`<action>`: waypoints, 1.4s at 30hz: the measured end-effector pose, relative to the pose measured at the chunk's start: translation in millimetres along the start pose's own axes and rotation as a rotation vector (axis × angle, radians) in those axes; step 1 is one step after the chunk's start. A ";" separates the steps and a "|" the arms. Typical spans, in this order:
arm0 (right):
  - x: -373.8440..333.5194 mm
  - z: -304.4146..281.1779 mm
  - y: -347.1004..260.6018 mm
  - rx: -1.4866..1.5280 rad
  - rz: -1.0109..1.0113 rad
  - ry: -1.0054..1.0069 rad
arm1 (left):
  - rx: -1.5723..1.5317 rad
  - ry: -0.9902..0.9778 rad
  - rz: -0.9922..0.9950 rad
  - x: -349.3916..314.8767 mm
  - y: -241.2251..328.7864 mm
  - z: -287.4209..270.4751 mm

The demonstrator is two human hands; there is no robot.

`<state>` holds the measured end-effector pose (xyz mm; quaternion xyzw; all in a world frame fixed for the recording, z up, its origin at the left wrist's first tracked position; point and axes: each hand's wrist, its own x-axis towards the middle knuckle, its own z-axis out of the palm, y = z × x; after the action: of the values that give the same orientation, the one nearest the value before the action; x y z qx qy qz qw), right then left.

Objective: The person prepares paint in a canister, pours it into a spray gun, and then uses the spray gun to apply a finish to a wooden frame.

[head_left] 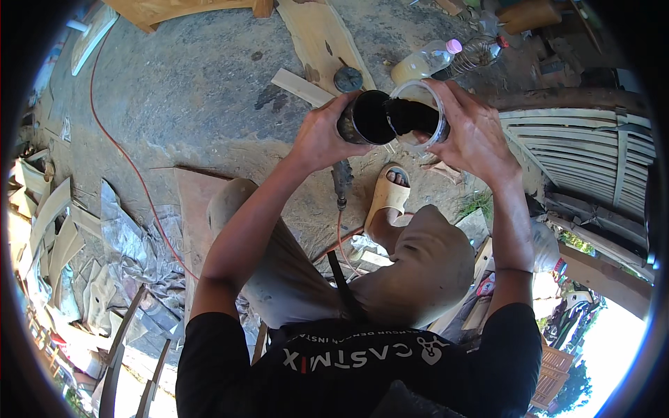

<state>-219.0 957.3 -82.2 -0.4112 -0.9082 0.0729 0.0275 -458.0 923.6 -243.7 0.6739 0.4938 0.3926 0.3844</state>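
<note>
My left hand (pixel 319 136) is wrapped round a dark can (pixel 357 118) whose inside is black. Against its right side, a clear plastic cup (pixel 440 115) is tilted in my right hand (pixel 474 129), its fingers curled round the outer wall. Black liquid (pixel 411 115) lies along the inside of the cup and reaches to where the two rims meet. I cannot tell which way it flows. Just beyond the can, a round dark lid (pixel 348 79) rests on a wooden board. Below the can is a dark spray gun (pixel 341 182) with a hose fitting, partly hidden.
A long wooden board (pixel 317 42) and a short plank (pixel 301 87) lie ahead on the concrete floor. Two clear bottles, one pink-capped (pixel 426 61), one red-capped (pixel 481 54), lie at the far right. A red hose (pixel 132 164) crosses the left. Slatted furniture (pixel 582 143) stands right.
</note>
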 end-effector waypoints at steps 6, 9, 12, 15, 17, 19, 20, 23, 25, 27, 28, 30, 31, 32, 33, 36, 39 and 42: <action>3.8 -2.0 -2.5 -0.017 0.002 -0.006 | -0.055 -0.012 -0.014 0.7 -2.2 -2.4; 4.6 0.6 -1.3 -0.037 -0.021 0.026 | -0.081 -0.010 -0.005 0.8 -3.0 -3.3; 4.7 0.5 -2.4 -0.049 -0.023 -0.004 | -0.097 -0.014 -0.018 0.6 -4.0 -4.7; 5.5 -0.5 -6.0 -0.063 -0.020 -0.001 | -0.090 -0.005 -0.017 0.4 -4.7 -4.9; 6.7 -1.9 -8.7 -0.071 -0.017 -0.005 | -0.086 -0.002 -0.004 0.4 -7.0 -4.6; 8.5 -3.4 -9.9 -0.078 -0.015 -0.008 | -0.087 -0.004 -0.001 0.0 -10.5 -4.1; 9.1 -3.8 -9.7 -0.083 -0.025 0.005 | -0.092 -0.007 -0.002 0.5 -10.6 -4.2; 9.5 -4.3 -8.9 -0.093 -0.041 0.028 | -0.082 -0.012 -0.006 1.1 -10.9 -3.7; 9.4 -4.0 -8.7 -0.096 -0.048 0.037 | -0.089 -0.012 -0.004 1.6 -15.0 -2.2; 9.1 -3.8 -8.6 -0.100 -0.033 0.008 | -0.096 -0.015 -0.004 1.7 -16.7 -1.8; 9.0 -3.7 -8.7 -0.098 -0.031 0.009 | -0.101 -0.014 -0.003 1.7 -17.4 -1.5; 9.0 -4.6 -8.9 -0.100 -0.029 -0.008 | -0.105 -0.016 0.001 2.7 -16.5 -1.8; 8.6 -4.1 -8.6 -0.100 -0.026 -0.006 | -0.110 -0.017 -0.013 2.8 -15.9 -1.9; 8.2 -3.0 -7.6 -0.090 -0.025 -0.001 | -0.115 -0.018 -0.026 3.2 -15.3 -1.6; 7.7 -1.5 -6.4 -0.081 -0.024 0.003 | -0.114 -0.020 -0.024 3.3 -14.6 -1.2; 5.1 4.8 -0.5 -0.034 -0.039 0.058 | -0.105 -0.026 -0.037 3.7 -14.1 -0.8; 1.3 15.2 5.1 0.063 0.036 0.087 | -0.095 -0.040 -0.041 5.3 -13.4 -0.7; -4.1 33.8 9.1 0.277 0.168 0.111 | -0.101 -0.058 -0.069 6.4 -14.3 -1.1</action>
<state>-213.2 956.4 -117.0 -0.4813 -0.8491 0.1764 0.1277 -462.9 933.0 -255.2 0.6475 0.4850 0.3838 0.4452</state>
